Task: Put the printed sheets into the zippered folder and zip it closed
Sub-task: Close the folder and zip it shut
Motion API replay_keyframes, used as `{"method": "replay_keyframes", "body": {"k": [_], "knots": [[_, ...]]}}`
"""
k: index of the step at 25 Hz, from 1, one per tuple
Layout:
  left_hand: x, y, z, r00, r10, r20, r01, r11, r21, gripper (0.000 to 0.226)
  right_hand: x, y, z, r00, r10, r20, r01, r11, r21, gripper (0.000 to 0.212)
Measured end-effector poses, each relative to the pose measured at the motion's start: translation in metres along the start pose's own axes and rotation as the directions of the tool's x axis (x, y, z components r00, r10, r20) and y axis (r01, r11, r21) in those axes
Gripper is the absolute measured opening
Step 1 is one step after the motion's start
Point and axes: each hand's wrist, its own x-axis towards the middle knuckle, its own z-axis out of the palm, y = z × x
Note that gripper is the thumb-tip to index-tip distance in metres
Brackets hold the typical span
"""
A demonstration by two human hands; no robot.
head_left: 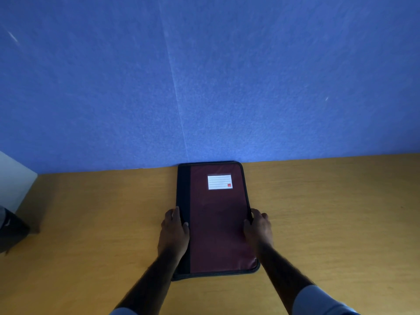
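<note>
A maroon zippered folder point(218, 221) with a black spine strip and a white lined label point(219, 182) lies closed and flat on the wooden table, its far end against the blue wall. My left hand point(173, 228) grips the folder's left spine edge, thumb on top. My right hand point(259, 227) grips the right edge, thumb on the cover. No printed sheets are in view.
The wooden table point(329, 223) stretches to both sides of the folder. A blue felt wall point(204, 87) rises right behind it. A white panel point(13, 178) and a dark object point(11, 233) sit at the far left edge.
</note>
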Motion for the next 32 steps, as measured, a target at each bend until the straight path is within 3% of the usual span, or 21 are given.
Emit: {"method": "replay_keyframes", "body": {"k": [4, 7, 32], "knots": [[-0.018, 0.003, 0.019, 0.981, 0.187, 0.052, -0.194, 0.953, 0.233, 0.069, -0.026, 0.006, 0.028, 0.95, -0.304, 0.069, 0.308, 0.882, -0.356, 0.07], [-0.029, -0.005, 0.028, 0.971, 0.227, 0.076, -0.24, 0.92, 0.31, 0.069, -0.037, 0.013, 0.041, 0.912, -0.383, 0.145, 0.404, 0.783, -0.473, 0.068], [-0.038, 0.006, 0.023, 0.983, 0.156, 0.099, -0.184, 0.89, 0.417, 0.071, -0.059, 0.0, 0.017, 0.884, -0.448, 0.133, 0.443, 0.71, -0.547, 0.074]]}}
